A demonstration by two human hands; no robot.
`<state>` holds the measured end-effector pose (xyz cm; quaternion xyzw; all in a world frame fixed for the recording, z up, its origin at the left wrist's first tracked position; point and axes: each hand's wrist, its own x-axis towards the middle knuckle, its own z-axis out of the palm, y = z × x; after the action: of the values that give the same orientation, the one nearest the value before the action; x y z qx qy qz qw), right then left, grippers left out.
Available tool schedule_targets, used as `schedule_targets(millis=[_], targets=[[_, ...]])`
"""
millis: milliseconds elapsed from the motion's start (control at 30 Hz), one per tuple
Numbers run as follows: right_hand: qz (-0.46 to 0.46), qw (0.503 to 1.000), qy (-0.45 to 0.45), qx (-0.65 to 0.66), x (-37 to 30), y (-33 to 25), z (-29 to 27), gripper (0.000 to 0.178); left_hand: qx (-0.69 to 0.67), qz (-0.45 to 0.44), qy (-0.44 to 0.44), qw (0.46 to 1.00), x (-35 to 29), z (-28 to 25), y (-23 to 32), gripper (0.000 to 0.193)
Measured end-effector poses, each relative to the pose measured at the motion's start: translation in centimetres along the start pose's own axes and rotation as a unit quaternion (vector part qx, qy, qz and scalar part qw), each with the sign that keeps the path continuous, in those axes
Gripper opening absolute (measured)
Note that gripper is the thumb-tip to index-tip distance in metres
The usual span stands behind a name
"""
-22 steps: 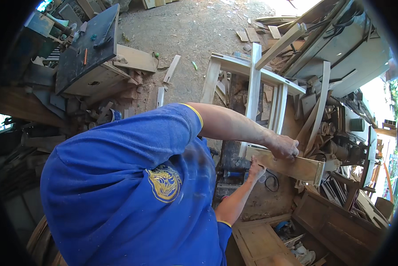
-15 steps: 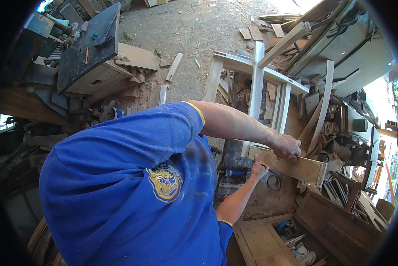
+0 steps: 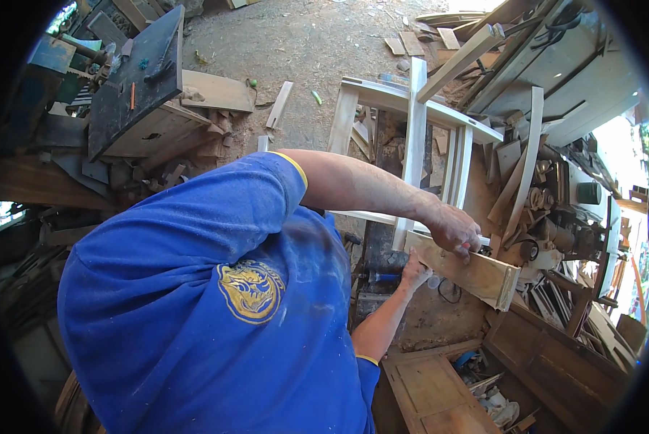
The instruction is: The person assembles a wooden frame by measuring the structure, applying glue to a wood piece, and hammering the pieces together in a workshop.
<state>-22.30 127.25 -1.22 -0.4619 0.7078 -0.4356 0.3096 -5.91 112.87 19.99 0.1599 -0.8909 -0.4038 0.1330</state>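
A short, wide wooden board [image 3: 476, 273] slants across the right of centre, over the near rail of a pale wooden frame [image 3: 415, 137]. My left hand [image 3: 456, 230] reaches over from above and grips the board's upper edge with bent fingers. Close to the board's left end, my right hand [image 3: 415, 273] is closed on its lower side, thumb upward. Part of its grip is hidden behind the board. The frame, made of joined rails and posts, rests on a dark support [image 3: 382, 249] just beyond my body.
A dark-topped table [image 3: 138, 87] with a pencil-like orange stick stands at the upper left. Loose offcuts [image 3: 279, 105] lie on the dusty floor. Panelled wooden doors [image 3: 440, 394] lie at the lower right. Stacked timber and machine parts [image 3: 548, 188] crowd the right side.
The board's far right end has swung slightly down and left, so it slants more steeply. Both hands stay on it, the left shifting a little left. The whole view has shifted slightly.
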Motion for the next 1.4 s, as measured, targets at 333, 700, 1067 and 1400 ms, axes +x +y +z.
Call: schedule_targets(millis=[333,700,1067,1400], targets=[[0.040,0.997,-0.015,-0.062,-0.9,1.3,0.1,0.052,-0.050,0.061,0.052,0.996,0.5,0.0,0.2,0.054],[-0.011,0.996,0.014,-0.093,-1.5,2.6,0.6,0.039,-0.133,0.089,-0.069,0.985,2.5,0.2,2.9,0.038],[0.001,0.985,-0.042,-0.165,-0.8,2.2,1.9,0.036,0.148,-0.166,-0.146,0.964,-3.4,0.5,-14.9,0.033],[0.033,0.992,-0.023,-0.118,-1.0,-0.2,1.9,0.027,0.211,-0.199,-0.065,0.955,-5.1,11.8,-19.3,0.077]])
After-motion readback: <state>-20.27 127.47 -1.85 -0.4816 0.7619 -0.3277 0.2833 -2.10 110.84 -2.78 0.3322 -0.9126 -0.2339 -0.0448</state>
